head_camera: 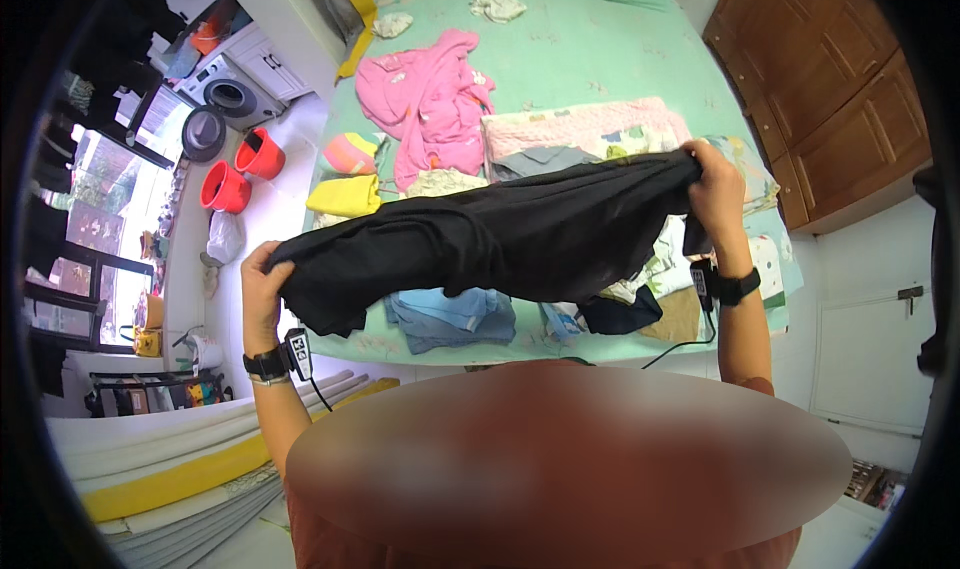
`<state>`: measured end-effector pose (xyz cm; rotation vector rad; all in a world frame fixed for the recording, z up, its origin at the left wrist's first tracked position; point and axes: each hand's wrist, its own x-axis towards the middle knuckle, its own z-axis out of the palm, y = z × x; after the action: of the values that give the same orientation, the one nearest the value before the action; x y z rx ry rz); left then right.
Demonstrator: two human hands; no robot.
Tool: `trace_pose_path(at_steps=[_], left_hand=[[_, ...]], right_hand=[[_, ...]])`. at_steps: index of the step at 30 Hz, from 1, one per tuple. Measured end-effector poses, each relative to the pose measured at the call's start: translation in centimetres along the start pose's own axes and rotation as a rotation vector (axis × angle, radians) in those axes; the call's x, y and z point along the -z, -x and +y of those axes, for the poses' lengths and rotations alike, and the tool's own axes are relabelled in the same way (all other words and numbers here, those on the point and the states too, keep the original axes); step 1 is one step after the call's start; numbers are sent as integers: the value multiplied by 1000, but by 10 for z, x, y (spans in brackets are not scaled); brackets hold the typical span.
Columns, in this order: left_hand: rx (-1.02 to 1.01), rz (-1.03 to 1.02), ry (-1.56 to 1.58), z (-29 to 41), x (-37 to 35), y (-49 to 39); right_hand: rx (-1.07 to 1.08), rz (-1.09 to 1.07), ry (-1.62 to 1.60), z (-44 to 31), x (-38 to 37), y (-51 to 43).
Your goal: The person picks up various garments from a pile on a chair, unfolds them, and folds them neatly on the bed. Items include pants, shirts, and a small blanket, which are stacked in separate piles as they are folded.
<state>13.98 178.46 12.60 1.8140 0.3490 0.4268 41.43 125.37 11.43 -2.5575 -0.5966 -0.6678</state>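
Observation:
A black garment is stretched sideways above the bed, its exact kind hard to tell. My left hand grips its left end, and my right hand pinches the opposite end, held farther from me. Slack folds sag along the middle of the cloth. Below it on the bed lie folded blue clothes and a dark navy piece. Just beyond the cloth are a folded yellow garment, a grey garment and a folded pink patterned blanket, each partly covered from view.
The bed has a mint-green sheet. A pink hooded garment is spread at its left side. Wooden cabinets flank the right. Leftward, red buckets stand on the floor near a washing machine. A yellow-and-grey curtain hangs close to my left.

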Motion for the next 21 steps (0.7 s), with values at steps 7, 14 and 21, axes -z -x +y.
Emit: trace_pose_path(at_steps=[7,14,21], left_hand=[[-219,-742,350,12,51,53],[8,-384,258,-50,-53,11],[-365,-565,-121,-42,-262,-40]], right_hand=[[30,160,-1400,-42,56,-47],[140,-25,-1840,-93,22,-19],[21,-155,-1282,-121,1,8]])
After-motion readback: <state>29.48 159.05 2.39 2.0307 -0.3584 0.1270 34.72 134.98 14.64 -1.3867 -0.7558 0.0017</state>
